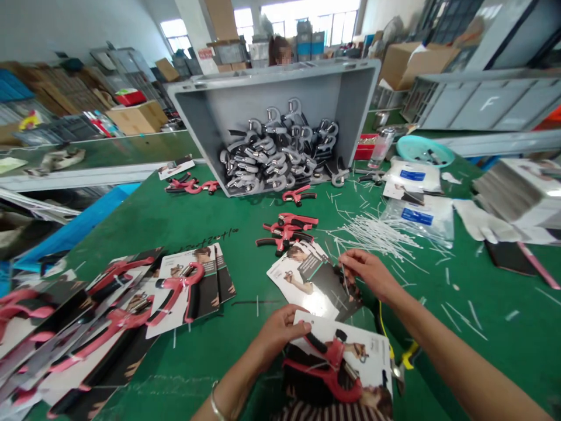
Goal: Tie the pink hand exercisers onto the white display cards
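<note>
Two hands, lower centre: left hand clamps the carded pink gripper by its edge; right hand pinches a white tie, seemingly mid-fastening, needing fine aim.

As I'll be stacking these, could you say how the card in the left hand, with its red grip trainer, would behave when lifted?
The card looks thin, so it would probably flex if lifted by one edge. The red grip trainer on it likely adds weight, so it may sag there. Its printed face looks glossy, perhaps slightly slippery.
</note>
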### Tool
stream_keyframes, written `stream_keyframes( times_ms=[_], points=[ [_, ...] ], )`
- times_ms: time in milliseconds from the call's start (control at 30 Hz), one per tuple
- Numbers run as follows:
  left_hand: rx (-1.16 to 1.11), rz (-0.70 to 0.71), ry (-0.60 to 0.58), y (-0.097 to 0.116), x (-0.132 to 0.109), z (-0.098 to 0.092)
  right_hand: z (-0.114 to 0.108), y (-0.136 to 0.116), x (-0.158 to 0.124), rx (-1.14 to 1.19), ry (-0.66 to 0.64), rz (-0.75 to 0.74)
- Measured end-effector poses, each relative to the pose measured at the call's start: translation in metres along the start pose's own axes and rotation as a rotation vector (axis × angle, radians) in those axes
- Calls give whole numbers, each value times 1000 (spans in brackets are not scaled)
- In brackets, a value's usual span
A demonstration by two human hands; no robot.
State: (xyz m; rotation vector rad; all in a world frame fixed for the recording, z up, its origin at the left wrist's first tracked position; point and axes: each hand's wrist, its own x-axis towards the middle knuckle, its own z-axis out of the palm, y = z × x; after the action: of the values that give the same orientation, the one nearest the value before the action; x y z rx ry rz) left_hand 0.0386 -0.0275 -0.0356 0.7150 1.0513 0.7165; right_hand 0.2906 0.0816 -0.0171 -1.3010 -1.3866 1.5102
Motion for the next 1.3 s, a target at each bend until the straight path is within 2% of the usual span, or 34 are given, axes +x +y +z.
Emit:
stream_keyframes(
  times_ms=[100, 200, 267, 333, 467, 633, 733, 900, 967, 1067, 1200, 1300],
  points=[
    [-19, -1, -5, -6, -6, -1, 16, -8, -21, 0, 60, -63],
    [-5, -17, 0, 0, -11, -1, 39, -17, -51, 4, 19, -123],
    [-8, -22, -29, 5, -13, 1, 55, -19, -73, -87, 28, -190],
    [-10, -17, -63, 7, -14, 3, 66, -13, -92, -264, 74, -327],
    [28, 37, -84, 2, -16, 5, 71, 3, -108, -549, 172, -599],
    [89, 100, -94, -8, -16, 2, 70, 10, -110, -590, 131, -677],
    [189, 148, -33, -5, -18, 4, 76, 13, -110, -575, 76, -698],
    [381, 206, 48, 13, -28, 19, 79, 14, -108, -576, -30, -682],
    [378, 231, 31, 20, -33, 25, 74, 10, -105, -615, -62, -601],
    [303, 223, -53, 24, -36, 26, 65, 4, -102, -523, -198, -419],
    [232, 127, -33, 6, -35, 10, 61, 4, -103, -380, -307, -336],
    [264, 150, -62, -16, -35, -1, 66, 7, -103, -361, -319, -313]
  ],
)
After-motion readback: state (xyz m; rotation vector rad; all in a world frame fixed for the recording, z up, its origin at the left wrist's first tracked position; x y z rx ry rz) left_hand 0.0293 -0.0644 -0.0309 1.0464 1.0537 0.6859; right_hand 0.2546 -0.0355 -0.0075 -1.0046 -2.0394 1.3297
